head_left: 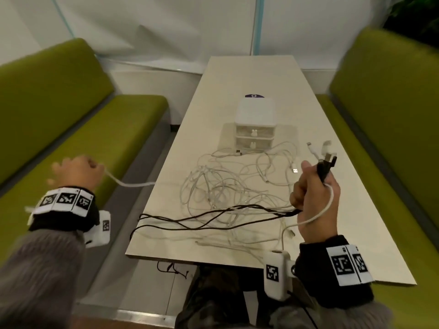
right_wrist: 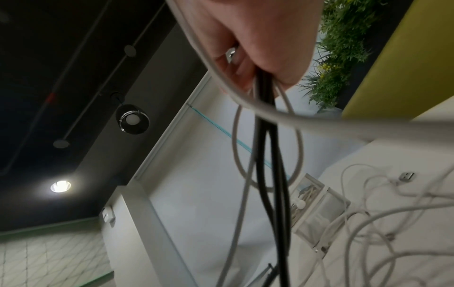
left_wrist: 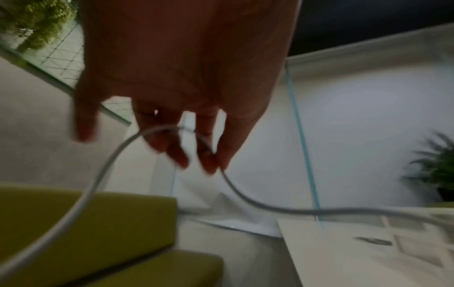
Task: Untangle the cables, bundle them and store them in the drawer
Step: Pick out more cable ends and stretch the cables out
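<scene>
1. Benches (head_left: 71,129): green, one on each side of the table.
2. Table (head_left: 237,74): pale, long; carries the drawer unit and the cables.
3. White cables (head_left: 221,186): a loose tangle at mid-table, in front of the drawers and well apart from the left hand. Still knotted together; most of the untangling is, by my judgement, yet to do.
4. Drawers (head_left: 255,125): small white unit, two drawers, both closed. Nothing looks stored from the head view.
5. Black cables (head_left: 190,219): several strands run across the near table into the right fist; a loop hangs over the near edge.
6. Right hand (head_left: 313,198): grip closed round the black cables and some white ones, plug ends (head_left: 327,155) standing up out of the fist. A partly gathered bundle, not yet tied.
7. Left hand (head_left: 78,172): out over the left bench, grip pinching one white cable (head_left: 128,184) that stretches back to the table edge. Judged step: drawing one lead free.
8. Remaining: separate, coil, bundle, open a drawer, store.
</scene>
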A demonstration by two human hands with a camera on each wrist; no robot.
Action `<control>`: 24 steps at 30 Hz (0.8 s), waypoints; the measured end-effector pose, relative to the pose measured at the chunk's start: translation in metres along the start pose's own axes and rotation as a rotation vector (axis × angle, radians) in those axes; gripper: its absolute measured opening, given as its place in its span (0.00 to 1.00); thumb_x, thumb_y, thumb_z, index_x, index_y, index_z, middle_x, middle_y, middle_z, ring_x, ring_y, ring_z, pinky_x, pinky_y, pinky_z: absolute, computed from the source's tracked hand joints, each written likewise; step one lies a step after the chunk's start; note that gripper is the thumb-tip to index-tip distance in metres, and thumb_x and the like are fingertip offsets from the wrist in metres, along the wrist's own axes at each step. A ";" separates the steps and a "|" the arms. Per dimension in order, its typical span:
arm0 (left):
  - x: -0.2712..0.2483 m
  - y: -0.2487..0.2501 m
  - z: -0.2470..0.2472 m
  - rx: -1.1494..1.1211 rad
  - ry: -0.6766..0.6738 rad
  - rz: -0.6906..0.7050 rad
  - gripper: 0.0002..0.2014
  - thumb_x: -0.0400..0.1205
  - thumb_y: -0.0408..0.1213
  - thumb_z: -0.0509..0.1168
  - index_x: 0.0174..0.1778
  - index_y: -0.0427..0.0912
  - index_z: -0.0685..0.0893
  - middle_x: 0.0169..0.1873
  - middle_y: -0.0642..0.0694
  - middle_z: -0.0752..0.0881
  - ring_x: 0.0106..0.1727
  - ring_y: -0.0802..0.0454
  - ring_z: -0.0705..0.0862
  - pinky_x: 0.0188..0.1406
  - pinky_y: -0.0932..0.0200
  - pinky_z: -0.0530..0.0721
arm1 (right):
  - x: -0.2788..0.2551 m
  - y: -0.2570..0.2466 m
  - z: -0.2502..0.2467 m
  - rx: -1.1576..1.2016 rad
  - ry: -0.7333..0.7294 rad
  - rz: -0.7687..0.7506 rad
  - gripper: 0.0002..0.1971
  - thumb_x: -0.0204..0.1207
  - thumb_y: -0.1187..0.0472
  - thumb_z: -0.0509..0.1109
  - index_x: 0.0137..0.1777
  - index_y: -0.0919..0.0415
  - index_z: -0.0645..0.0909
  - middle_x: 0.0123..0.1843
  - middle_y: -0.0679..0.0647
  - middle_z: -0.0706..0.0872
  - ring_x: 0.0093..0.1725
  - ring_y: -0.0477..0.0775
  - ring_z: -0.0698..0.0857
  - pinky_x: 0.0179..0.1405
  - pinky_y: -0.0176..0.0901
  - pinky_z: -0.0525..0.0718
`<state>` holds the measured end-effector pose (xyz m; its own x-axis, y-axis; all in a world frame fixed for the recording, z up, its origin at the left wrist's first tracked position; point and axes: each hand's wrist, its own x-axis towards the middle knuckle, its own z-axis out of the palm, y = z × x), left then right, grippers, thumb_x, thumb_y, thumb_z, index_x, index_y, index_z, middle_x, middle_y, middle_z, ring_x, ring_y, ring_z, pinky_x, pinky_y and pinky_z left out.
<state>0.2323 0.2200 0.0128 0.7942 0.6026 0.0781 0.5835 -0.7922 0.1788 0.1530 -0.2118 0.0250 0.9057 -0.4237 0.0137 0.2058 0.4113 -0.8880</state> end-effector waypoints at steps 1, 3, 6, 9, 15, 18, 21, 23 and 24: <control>0.002 -0.007 0.009 0.057 -0.090 -0.044 0.14 0.76 0.42 0.64 0.55 0.42 0.84 0.60 0.28 0.79 0.66 0.29 0.72 0.68 0.31 0.66 | -0.001 0.000 0.002 -0.004 -0.015 0.001 0.19 0.84 0.65 0.61 0.32 0.55 0.62 0.17 0.42 0.61 0.15 0.42 0.57 0.15 0.29 0.57; -0.012 0.006 0.019 0.024 -0.134 -0.030 0.18 0.77 0.37 0.64 0.64 0.38 0.79 0.66 0.28 0.74 0.71 0.29 0.67 0.71 0.29 0.60 | -0.001 0.002 0.006 -0.054 -0.025 -0.007 0.19 0.84 0.65 0.61 0.32 0.55 0.62 0.17 0.43 0.61 0.15 0.42 0.58 0.15 0.30 0.58; -0.072 0.064 0.006 -0.338 -0.015 0.355 0.19 0.82 0.42 0.64 0.67 0.40 0.77 0.66 0.34 0.77 0.69 0.35 0.70 0.71 0.40 0.65 | -0.002 0.006 0.012 -0.126 -0.037 -0.031 0.18 0.83 0.65 0.63 0.32 0.56 0.64 0.17 0.43 0.63 0.15 0.42 0.61 0.15 0.32 0.61; -0.149 0.122 -0.028 -0.732 -0.151 0.839 0.18 0.80 0.57 0.62 0.61 0.52 0.79 0.60 0.55 0.82 0.64 0.57 0.77 0.66 0.64 0.70 | -0.001 0.017 0.017 -0.186 -0.058 -0.088 0.16 0.79 0.60 0.69 0.31 0.49 0.73 0.21 0.40 0.69 0.22 0.43 0.67 0.26 0.37 0.68; -0.248 0.178 -0.042 -0.909 -0.540 1.044 0.18 0.70 0.59 0.70 0.42 0.49 0.76 0.36 0.52 0.85 0.39 0.58 0.82 0.42 0.63 0.81 | -0.011 0.017 0.024 -0.259 -0.151 -0.053 0.13 0.84 0.63 0.59 0.36 0.58 0.68 0.28 0.47 0.73 0.29 0.45 0.76 0.26 0.37 0.78; -0.245 0.181 -0.036 -0.903 -0.536 1.028 0.16 0.71 0.52 0.74 0.39 0.49 0.74 0.36 0.50 0.85 0.36 0.55 0.82 0.40 0.60 0.82 | -0.013 0.015 0.020 -0.363 -0.257 -0.033 0.18 0.83 0.59 0.59 0.29 0.52 0.70 0.24 0.45 0.72 0.23 0.42 0.73 0.23 0.37 0.73; -0.232 0.174 -0.038 -0.961 -0.657 1.021 0.07 0.78 0.39 0.70 0.39 0.44 0.79 0.32 0.47 0.86 0.34 0.54 0.85 0.42 0.64 0.83 | -0.011 0.019 0.023 -0.331 -0.214 -0.062 0.16 0.75 0.66 0.69 0.36 0.42 0.71 0.34 0.47 0.77 0.31 0.41 0.77 0.35 0.39 0.77; -0.217 0.165 -0.042 -0.986 -0.682 0.967 0.05 0.80 0.37 0.67 0.40 0.41 0.80 0.24 0.47 0.81 0.28 0.54 0.80 0.36 0.62 0.83 | -0.011 0.019 0.023 -0.329 -0.253 -0.031 0.15 0.68 0.66 0.71 0.36 0.48 0.67 0.33 0.50 0.73 0.30 0.47 0.72 0.32 0.38 0.73; -0.208 0.159 -0.045 -0.991 -0.660 0.949 0.06 0.80 0.38 0.66 0.39 0.42 0.81 0.22 0.50 0.77 0.26 0.56 0.75 0.31 0.61 0.82 | -0.011 0.019 0.022 -0.316 -0.288 -0.028 0.15 0.64 0.66 0.70 0.36 0.52 0.64 0.31 0.47 0.71 0.29 0.48 0.70 0.31 0.37 0.72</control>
<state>0.1527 -0.0273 0.0688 0.8863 -0.4385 0.1489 -0.3028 -0.3053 0.9028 0.1549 -0.1814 0.0180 0.9772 -0.1695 0.1279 0.1487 0.1163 -0.9820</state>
